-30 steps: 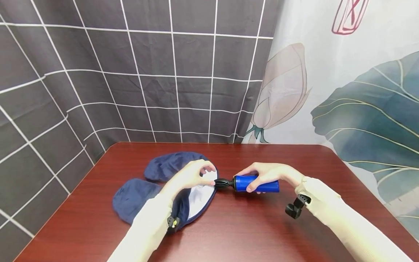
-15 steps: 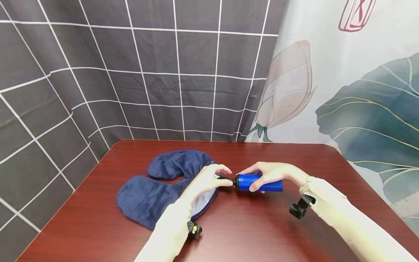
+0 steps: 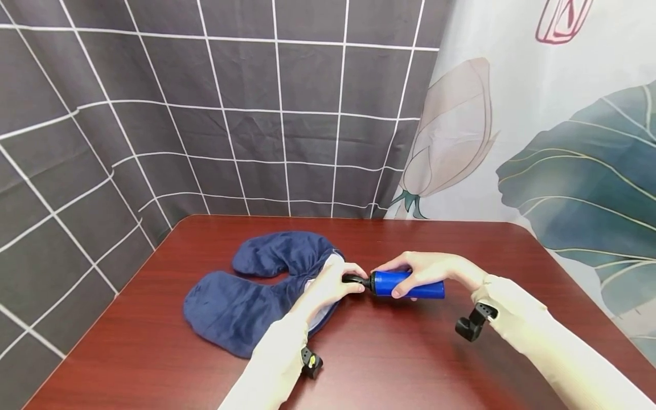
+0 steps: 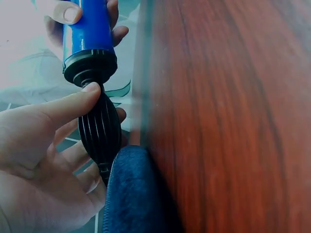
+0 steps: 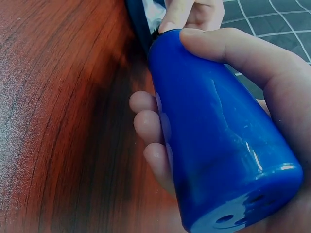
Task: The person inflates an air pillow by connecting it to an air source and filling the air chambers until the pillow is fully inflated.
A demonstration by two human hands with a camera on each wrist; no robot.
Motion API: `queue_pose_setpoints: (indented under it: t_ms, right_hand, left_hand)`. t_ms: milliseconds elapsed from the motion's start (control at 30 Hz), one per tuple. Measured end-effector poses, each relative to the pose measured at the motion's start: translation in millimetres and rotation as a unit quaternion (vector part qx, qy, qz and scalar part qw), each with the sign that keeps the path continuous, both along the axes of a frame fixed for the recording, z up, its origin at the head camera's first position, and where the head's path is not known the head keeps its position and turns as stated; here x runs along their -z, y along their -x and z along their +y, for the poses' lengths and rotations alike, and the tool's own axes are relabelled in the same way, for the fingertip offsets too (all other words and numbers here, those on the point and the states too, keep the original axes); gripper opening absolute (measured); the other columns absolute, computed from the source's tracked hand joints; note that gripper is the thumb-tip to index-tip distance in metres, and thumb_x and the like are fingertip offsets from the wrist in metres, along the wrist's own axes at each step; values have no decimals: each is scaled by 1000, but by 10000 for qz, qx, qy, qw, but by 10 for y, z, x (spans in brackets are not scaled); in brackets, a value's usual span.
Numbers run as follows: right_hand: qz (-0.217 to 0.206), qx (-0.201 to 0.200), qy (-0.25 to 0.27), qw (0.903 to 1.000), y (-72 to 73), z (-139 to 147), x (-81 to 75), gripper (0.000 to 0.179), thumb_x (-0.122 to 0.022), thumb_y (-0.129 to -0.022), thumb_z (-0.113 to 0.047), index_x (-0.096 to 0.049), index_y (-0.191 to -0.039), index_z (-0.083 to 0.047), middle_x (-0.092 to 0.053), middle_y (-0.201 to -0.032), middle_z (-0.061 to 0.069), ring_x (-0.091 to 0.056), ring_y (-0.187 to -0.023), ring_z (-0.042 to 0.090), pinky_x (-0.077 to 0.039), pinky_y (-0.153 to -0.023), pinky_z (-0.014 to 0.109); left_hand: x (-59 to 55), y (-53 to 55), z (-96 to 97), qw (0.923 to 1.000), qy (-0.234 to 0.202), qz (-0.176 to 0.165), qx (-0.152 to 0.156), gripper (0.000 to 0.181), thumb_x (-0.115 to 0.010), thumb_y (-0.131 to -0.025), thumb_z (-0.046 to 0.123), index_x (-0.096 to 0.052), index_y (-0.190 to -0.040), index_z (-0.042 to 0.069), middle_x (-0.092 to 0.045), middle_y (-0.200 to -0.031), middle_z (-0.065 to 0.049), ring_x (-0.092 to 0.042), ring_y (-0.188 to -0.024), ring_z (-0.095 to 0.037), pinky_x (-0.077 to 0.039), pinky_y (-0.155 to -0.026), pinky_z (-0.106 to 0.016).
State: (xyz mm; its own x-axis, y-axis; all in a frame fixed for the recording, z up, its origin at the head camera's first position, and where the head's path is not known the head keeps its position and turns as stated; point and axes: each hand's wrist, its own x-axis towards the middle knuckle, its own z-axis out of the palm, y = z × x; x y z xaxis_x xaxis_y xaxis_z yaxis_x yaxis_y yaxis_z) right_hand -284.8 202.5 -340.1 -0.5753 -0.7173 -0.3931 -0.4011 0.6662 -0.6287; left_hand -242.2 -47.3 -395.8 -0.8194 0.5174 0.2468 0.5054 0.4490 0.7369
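Gripping a blue cylinder from above, the right hand has its thumb along the near side and its other fingers curled round the far side and underneath. The left hand pinches a black ribbed piece between thumb and fingers, the thumb tip lying close to the black collar that joins this piece to the cylinder. Cylinder and ribbed piece run in one line, roughly sideways between the two hands, the cylinder's flat end, with small holes in it, facing right. Under and beside the left hand lies a navy plush U-shaped pillow, its two arms pointing left and its pale lining showing at the curved end, near the ribbed piece; whether the two touch is unclear. Cream sleeves cover both forearms, and a small black camera sits at each wrist. All this is at a reddish-brown wood-grained tabletop. Behind it hang a dark grey cloth with white grid lines and, to the right, a pale cloth printed with a pink bud and blue-green leaves.
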Motion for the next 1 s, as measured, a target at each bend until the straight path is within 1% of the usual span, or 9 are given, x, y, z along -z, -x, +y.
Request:
queue_pose_setpoints:
  t_ms: [133, 200, 267, 367, 433, 567, 733, 867, 1000]
  right_hand:
    - [4, -47, 41, 10000, -30, -5, 4, 67, -72, -84, -39, -49, -145, -25, -64, -114, 3, -63, -93, 20, -53, -78, 35]
    - [-39, -19, 39, 10000, -54, 0, 6, 66, -72, -85, -37, -48, -146, -25, -63, -113, 4, -64, -89, 19, -54, -76, 35]
    - [-241, 58, 66, 9997, -82, 8, 5, 66, -71, -87, -34, -46, -147, -25, -62, -115, 7, -66, -82, 19, -56, -73, 35]
    - [-557, 285, 58, 9980, -122, 41, -7, 67, -71, -89, -30, -42, -149, -25, -58, -118, 10, -67, -71, 21, -58, -67, 36]
    - [-675, 392, 41, 9969, -144, 79, -22, 68, -71, -89, -29, -40, -150, -27, -57, -119, 12, -67, -67, 22, -58, -64, 37]
    - [-570, 445, -58, 9974, -184, 191, -65, 69, -71, -89, -30, -39, -151, -30, -56, -120, 12, -65, -66, 22, -57, -61, 37]
    - [-477, 416, -47, 9980, -215, 352, -123, 69, -70, -89, -31, -39, -151, -30, -56, -120, 13, -65, -66, 21, -57, -59, 37]
    - [-510, 425, 18, 9978, -234, 484, -166, 67, -69, -91, -29, -39, -151, -29, -56, -120, 14, -66, -66, 20, -58, -59, 39]
    - [-520, 472, 70, 9975, -258, 634, -220, 66, -68, -92, -26, -39, -151, -27, -55, -120, 16, -66, -66, 19, -58, -58, 39]
  left_hand:
    - [13, -36, 2, 9997, 61, -4, -220, 15, -70, -87, 7, -71, -101, 4, -73, -98, -12, -62, -93, -23, -48, -86, -28]
    - [25, -40, 8, 9997, 53, -10, -255, 14, -71, -86, 7, -70, -100, 5, -72, -96, -12, -61, -91, -22, -46, -85, -27]
    - [36, -36, 14, 9997, 40, -21, -246, 13, -70, -86, 7, -69, -99, 4, -71, -95, -12, -60, -89, -20, -44, -83, -25]
    - [51, -24, 17, 9997, 56, -37, -217, 13, -70, -86, 6, -67, -98, 4, -71, -94, -12, -59, -87, -17, -43, -81, -22]
    - [59, -19, 15, 9997, 85, -84, -224, 13, -70, -86, 7, -67, -99, 4, -71, -93, -11, -58, -86, -15, -42, -80, -21]
    - [67, -16, 0, 9998, 111, -87, -172, 14, -70, -87, 9, -67, -100, 5, -71, -94, -11, -58, -86, -13, -43, -81, -21]
    - [59, -30, -24, 9998, 143, 22, -126, 14, -69, -88, 10, -67, -101, 6, -71, -96, -10, -59, -90, -17, -43, -83, -21]
    - [59, -39, -30, 9995, 241, 92, -163, 14, -68, -89, 12, -66, -102, 7, -71, -98, -9, -60, -91, -18, -43, -83, -21]
    - [66, -32, -28, 9994, 287, 152, -100, 14, -67, -90, 13, -65, -103, 7, -71, -98, -9, -60, -91, -18, -43, -83, -21]
